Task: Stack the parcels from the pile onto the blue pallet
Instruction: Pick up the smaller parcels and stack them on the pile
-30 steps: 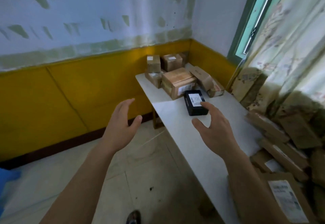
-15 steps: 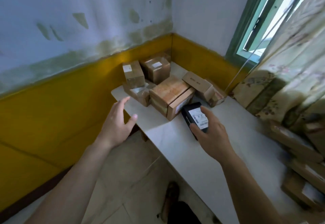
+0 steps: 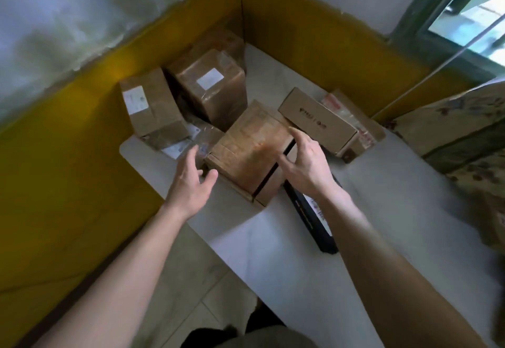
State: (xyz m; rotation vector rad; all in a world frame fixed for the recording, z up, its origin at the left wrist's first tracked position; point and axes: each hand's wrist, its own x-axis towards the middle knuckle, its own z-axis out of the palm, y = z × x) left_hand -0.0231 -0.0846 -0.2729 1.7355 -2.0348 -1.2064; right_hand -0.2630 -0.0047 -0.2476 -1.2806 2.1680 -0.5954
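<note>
Your left hand (image 3: 192, 177) hovers at the left side of the brown parcel (image 3: 251, 151), fingers straight and spread, thumb out toward the box's near corner; whether any fingertip touches the cardboard is too blurred to tell. Your right hand (image 3: 303, 163) sits over the parcel's right edge, fingers spread and lightly bent, holding nothing; you cannot tell if they rest on the box. The brown parcel stands near the counter's (image 3: 273, 252) left edge, about midway toward the far corner, its taped top facing up.

Just right of it, partly under your right forearm, the black parcel (image 3: 314, 219) lies flat on the counter, with a white label on top, running toward the near edge. Behind the brown parcel, toward the far corner, a taller taped box (image 3: 213, 85) with a white label stands close against the yellow wall (image 3: 68, 183). At the far left edge another labelled box (image 3: 149, 104) is perched on a flatter parcel wrapped in clear film (image 3: 185, 140). To the right, a long flat carton (image 3: 317, 120) lies at an angle over a parcel with red print (image 3: 363, 134). More cardboard (image 3: 448, 123) piles up past the counter's right edge, below the window (image 3: 472, 11).
</note>
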